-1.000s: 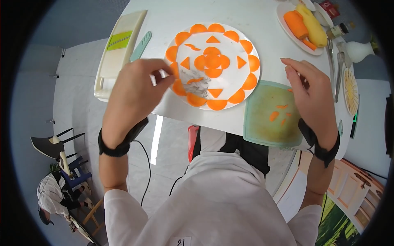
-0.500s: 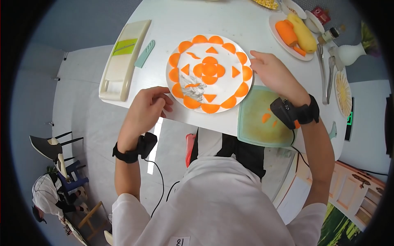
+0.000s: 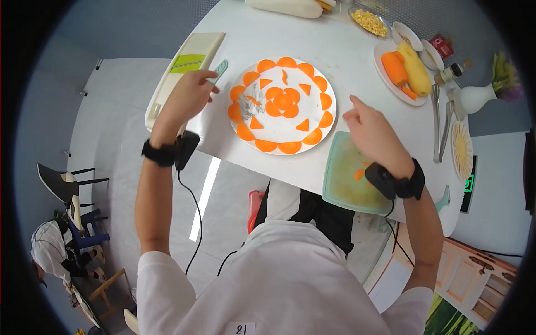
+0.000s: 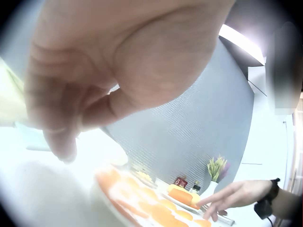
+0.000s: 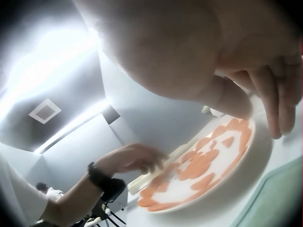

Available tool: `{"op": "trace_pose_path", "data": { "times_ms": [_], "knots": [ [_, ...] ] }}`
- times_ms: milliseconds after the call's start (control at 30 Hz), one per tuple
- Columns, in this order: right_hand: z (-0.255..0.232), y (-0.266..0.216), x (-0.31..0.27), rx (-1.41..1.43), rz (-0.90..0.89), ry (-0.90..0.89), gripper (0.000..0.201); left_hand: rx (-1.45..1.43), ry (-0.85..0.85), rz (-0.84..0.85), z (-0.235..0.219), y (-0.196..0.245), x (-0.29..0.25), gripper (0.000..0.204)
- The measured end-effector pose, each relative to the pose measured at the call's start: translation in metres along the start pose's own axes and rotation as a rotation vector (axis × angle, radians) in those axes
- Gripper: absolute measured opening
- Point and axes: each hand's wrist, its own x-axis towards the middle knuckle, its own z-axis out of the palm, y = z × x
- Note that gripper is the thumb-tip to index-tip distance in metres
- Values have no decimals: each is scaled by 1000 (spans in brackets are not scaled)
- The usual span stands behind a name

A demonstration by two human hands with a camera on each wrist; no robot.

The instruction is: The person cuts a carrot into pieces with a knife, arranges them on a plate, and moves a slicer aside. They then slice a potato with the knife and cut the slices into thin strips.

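A white plate [image 3: 273, 131] bears a ring of orange half-rounds, several triangles, two wavy slivers and a central flower of orange pieces [image 3: 283, 101]; grey markings show at its left. Left of the plate, my left hand [image 3: 187, 100] is raised with loosely bent fingers, nothing held. Its fingertips are close to a teal handle [image 3: 221, 69]; contact cannot be told. To the plate's right, my right hand [image 3: 377, 134] holds nothing, its index finger extended. In the right wrist view the plate [image 5: 222, 182] lies apart from the right fingers [image 5: 272, 101].
A slicer [image 3: 192, 47] lies at the left. Orange scraps rest on a green board [image 3: 340, 184] below the right hand. Further right are a plate of vegetables [image 3: 381, 56], tongs [image 3: 436, 123], a fan-patterned dish [image 3: 462, 151] and a vase [image 3: 476, 99]. A bowl of yellow pieces [image 3: 368, 22] stands behind.
The plate has turned clockwise, its slivers now at top and left. My left hand has moved up and left, away from the rim; my right hand has come off the plate's right edge.
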Motion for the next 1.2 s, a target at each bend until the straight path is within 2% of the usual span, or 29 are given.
{"op": "trace_pose_path", "data": {
  "times_ms": [100, 167, 233, 300, 367, 400, 633, 767, 800, 900, 933, 967, 1033, 1200],
  "knots": [
    [4, 21, 29, 90, -49, 39, 54, -37, 20, -45, -6, -13, -38, 34],
    [4, 21, 46, 206, -29, -25, 57, -167, -86, -155, -1, -21, -70, 31],
    [12, 24, 55, 345, -37, -39, 58, -265, -194, -167, 13, -17, -95, 30],
    [10, 17, 53, 343, 1, -50, 60, -366, -262, -189, 24, -7, -105, 32],
    [10, 13, 46, 331, 25, -62, 61, -429, -236, -165, 28, -8, -101, 35],
    [9, 12, 41, 319, 28, -65, 61, -434, -229, -167, 27, -7, -98, 45],
    [4, -5, -1, 221, 72, -107, 61, -392, -242, -108, 12, -22, -65, 43],
    [-1, -15, -9, 111, 72, -98, 54, -96, -219, -109, 2, -7, -55, 38],
    [-4, -16, -8, 67, 38, -51, 49, 85, -111, 0, 2, -14, -51, 30],
    [-11, -13, 1, -42, -96, 84, 36, 269, 143, 394, -9, -3, -40, 24],
    [-12, -11, 8, -65, -164, 127, 32, 287, 101, 416, -13, 14, -38, 20],
    [-13, -12, 14, -88, -234, 170, 28, 303, 65, 522, -10, 15, -31, 19],
    [-17, -25, 20, -49, -239, 166, 21, 337, -4, 734, -8, 16, -9, 19],
    [-15, -33, 24, -23, -307, 206, 18, 504, -233, 770, 9, 29, 18, 19]
  ]
}}
